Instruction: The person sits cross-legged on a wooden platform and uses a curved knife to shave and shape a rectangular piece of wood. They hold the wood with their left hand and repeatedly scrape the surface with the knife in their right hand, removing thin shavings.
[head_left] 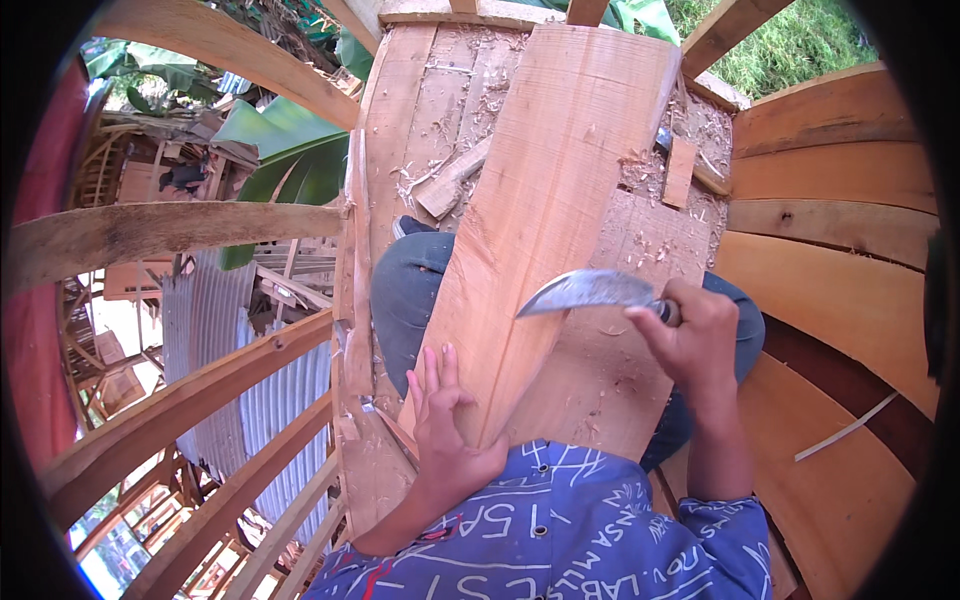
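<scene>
A long, wide wooden plank (535, 190) slants away from my body, its near end by my shirt and its far end at the platform's back edge. My left hand (443, 420) lies on the plank's near left part, fingers spread. My right hand (692, 335) is wrapped round the dark handle of a knife (590, 291) with a broad, curved metal blade. The blade points left, its tip over the plank's right side; whether it touches the wood I cannot tell. A second flat board (610, 350) lies under the plank, between my bent knees.
Wood shavings and a short offcut (452, 180) lie left of the plank, a small block (679, 172) right of it. Wooden rails (200, 400) border the left side, with corrugated sheets (280, 400) below. A plank wall (830, 290) stands at right. Banana leaves (290, 150) hang beyond the rails.
</scene>
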